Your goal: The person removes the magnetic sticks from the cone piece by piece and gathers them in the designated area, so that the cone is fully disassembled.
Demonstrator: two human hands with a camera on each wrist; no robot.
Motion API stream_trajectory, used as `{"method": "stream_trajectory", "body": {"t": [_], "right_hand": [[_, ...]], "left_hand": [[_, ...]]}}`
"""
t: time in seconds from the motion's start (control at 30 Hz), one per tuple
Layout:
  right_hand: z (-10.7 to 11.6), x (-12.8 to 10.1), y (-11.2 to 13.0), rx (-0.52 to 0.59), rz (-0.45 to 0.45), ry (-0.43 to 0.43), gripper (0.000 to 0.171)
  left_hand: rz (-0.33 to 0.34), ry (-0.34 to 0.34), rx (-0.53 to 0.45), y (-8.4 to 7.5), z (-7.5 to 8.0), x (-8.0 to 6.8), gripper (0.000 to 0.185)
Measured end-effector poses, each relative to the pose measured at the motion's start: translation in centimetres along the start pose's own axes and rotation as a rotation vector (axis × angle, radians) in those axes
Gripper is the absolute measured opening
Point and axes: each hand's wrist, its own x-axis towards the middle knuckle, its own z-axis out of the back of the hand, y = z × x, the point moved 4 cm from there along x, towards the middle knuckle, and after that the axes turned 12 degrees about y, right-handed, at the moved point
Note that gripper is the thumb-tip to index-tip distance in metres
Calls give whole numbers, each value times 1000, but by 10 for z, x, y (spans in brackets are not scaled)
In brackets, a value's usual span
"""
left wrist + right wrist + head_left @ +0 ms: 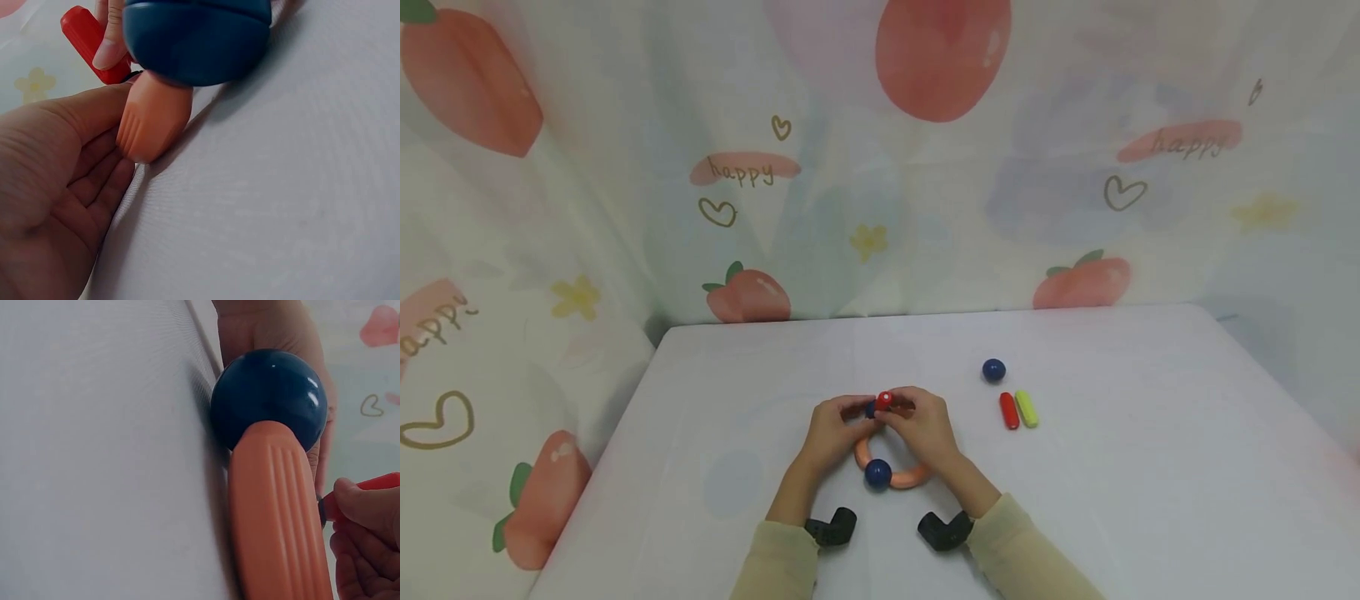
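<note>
at the left of the pair, the left hand [831, 429] has its grip narrow: thumb and fingertips are drawn in around the held blue ball [870, 409], mostly covered by the fingers. the left orange curved piece [862, 452] comes out below this hand and runs down to the near blue ball [877, 474], which sits between the two forearms, close to the surface [1150, 467], with no finger on it. from the right side of that ball the right orange curved piece [910, 478] bends up and goes out of sight under the other hand. the held red stick [884, 399] stands tilted just beside the held ball, its end with a pale dot showing. the right hand [928, 425] pinches it between thumb and fingers, its grip narrow too. whether the stick's hidden end touches the ball, i cannot tell.

farther right, apart from both hands, lie the loose red stick [1009, 411] and, just beside it, the yellow-green stick [1027, 409]; the loose blue ball [993, 370] rests behind them.

counted up: three blue balls, two in the joined group and one apart; two orange curved pieces in view; two red sticks, one in the fingers and one lying; one yellow-green stick; two hands, each with a black wrist mount [831, 528] below it.
</note>
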Motion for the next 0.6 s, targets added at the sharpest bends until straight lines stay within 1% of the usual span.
{"method": "stream_trajectory", "body": {"t": [0.1, 0.2, 0.37, 0.5, 0.6], "right_hand": [[0, 0, 1, -10, 5, -6, 24], [0, 0, 0, -25, -9, -12, 24], [-1, 0, -1, -19, -24, -16, 24], [-1, 0, -1, -30, -1, -22, 24], [-1, -2, -2, -41, 19, -24, 23]], "left_hand": [[9, 0, -10, 0, 0, 0, 39], [13, 0, -11, -1, 0, 1, 39], [22, -5, -1, -2, 0, 2, 39], [35, -6, -2, -2, 0, 1, 39], [32, -5, -12, -1, 0, 1, 39]]}}
